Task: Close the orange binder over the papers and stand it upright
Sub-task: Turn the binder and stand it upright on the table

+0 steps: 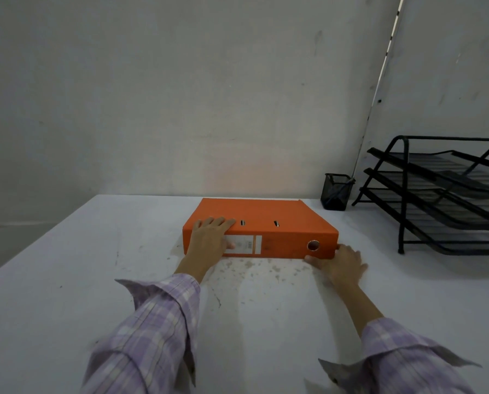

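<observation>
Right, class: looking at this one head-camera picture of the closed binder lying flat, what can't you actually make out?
- Papers: hidden inside the shut binder.
- Spine label text: too small, partly covered by the left hand.
- Right hand fingertips: blurred; grip on the binder's corner unclear.
- Paper trays: cut off by the right edge.
- Pen cup contents: dark mesh hides them.

Dim, even, cool light falls from above; soft faint shadows lie on the white bench (67, 294). Wide-angle bending at the edges, checked lilac sleeves (152, 322) slightly blurred.
</observation>
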